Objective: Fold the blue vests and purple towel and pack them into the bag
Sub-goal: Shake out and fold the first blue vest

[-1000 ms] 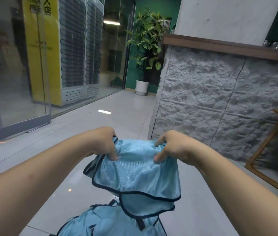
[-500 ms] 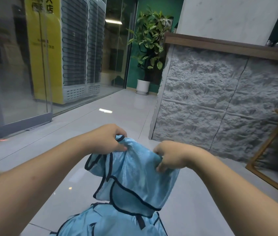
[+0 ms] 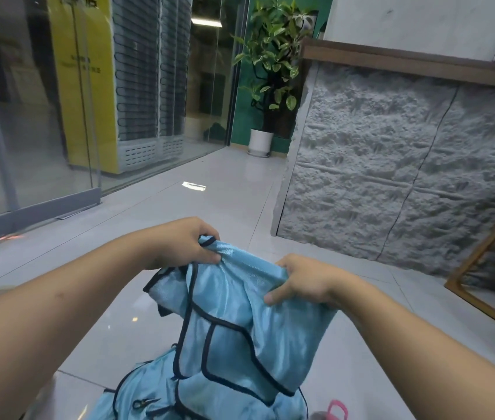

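Writing on the yellow panel [image 3: 84, 65] behind the glass is too blurred to read. Both arms reach forward: the left hand [image 3: 184, 244] and right hand [image 3: 300, 281] each pinch the top edge of a blue vest [image 3: 240, 313], fingers curled into the cloth. It hangs over more blue vests [image 3: 155, 395] on the floor [image 3: 209, 207].

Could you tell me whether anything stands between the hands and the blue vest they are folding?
Nothing does: the left hand and right hand both already grip the blue vest's top edge. The bag itself is not in view, so that path cannot be judged.
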Demonstrator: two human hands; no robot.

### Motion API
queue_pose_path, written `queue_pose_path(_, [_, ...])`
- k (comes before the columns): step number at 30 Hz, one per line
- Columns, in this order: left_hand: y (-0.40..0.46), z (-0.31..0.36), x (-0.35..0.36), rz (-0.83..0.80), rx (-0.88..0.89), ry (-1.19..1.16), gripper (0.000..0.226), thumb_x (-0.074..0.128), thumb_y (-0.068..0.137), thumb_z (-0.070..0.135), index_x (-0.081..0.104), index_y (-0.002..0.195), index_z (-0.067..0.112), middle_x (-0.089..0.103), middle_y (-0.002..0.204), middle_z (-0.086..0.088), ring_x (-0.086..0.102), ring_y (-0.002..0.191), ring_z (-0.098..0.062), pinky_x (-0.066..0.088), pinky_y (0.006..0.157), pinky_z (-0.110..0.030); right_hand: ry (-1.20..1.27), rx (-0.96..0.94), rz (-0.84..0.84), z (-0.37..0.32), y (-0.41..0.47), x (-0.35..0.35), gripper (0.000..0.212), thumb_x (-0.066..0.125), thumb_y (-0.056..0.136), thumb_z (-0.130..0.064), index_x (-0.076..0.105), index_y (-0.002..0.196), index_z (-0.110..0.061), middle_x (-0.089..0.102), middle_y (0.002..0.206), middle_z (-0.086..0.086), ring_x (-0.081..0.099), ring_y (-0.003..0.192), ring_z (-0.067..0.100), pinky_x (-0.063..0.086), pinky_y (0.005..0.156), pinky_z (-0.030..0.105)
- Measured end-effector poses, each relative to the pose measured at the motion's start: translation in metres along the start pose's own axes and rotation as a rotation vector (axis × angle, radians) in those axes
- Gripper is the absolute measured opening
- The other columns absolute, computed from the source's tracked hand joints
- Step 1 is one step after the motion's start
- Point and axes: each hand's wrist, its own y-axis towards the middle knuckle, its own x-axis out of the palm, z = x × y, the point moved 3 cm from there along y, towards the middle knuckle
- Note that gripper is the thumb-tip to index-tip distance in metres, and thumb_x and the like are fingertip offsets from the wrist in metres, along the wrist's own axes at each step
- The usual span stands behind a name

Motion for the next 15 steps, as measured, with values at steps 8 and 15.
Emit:
queue_pose_path(8, [-0.014, -0.056, 0.027, -0.007, -0.120, -0.560, 0.046, 0.094, 0.069, 0.037, 0.075, 0.103, 0.012, 0.077, 0.098, -0.012, 0.075, 0.085, -0.025, 0.058, 0.070, -0.031, 0.641, 0.085, -0.112, 0.051, 0.000, 0.008, 0.027, 0.073, 0.089, 0.004, 0.071, 0.115, 0.004, 0.074, 0.116, 0.025, 0.074, 0.101, 0.038, 0.061, 0.092, 0.049])
queue_pose_path(15, [-0.028, -0.090, 0.058, 0.062, -0.246, -1.002, 0.053, 0.083, 0.076, 0.018, 0.068, 0.125, 0.003, 0.072, 0.113, -0.021, 0.071, 0.094, -0.034, 0.063, 0.078, -0.042, 1.142, 0.067, 0.081, 0.069, -0.004, 0.030, 0.031, 0.056, 0.098, 0.006, 0.064, 0.128, 0.004, 0.073, 0.122, 0.025, 0.073, 0.109, 0.041, 0.062, 0.086, 0.049])
